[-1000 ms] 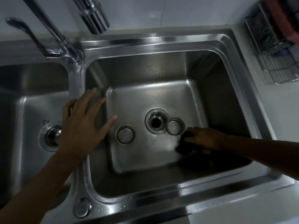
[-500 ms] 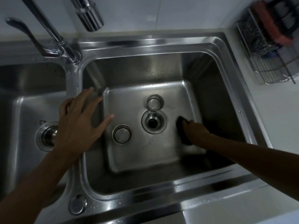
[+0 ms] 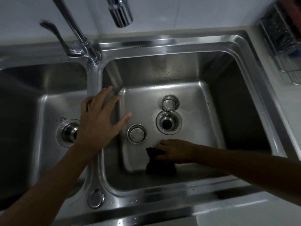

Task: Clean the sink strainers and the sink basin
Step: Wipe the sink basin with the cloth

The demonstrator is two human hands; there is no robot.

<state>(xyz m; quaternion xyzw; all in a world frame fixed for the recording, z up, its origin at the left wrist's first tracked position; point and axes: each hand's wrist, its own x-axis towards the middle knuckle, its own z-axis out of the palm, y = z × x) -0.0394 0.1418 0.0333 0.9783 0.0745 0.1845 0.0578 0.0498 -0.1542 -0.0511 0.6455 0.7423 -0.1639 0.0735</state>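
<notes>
Strainer basket upright behind drain; flat-topped strainer left; basin wet.

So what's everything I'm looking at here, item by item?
sink: one, steel, two basins side by side
faucet: one, chrome, behind the divider
open drain: one, steel, right basin floor
left drain: one, steel, left basin floor
strainer basket: one, steel, behind open drain
drain stopper: one, steel, left of open drain
dark pad: one, black, right basin front
wire rack: one, metal, counter far right
left hand: one, fingers spread, on divider
right hand: one, gripping pad
</notes>
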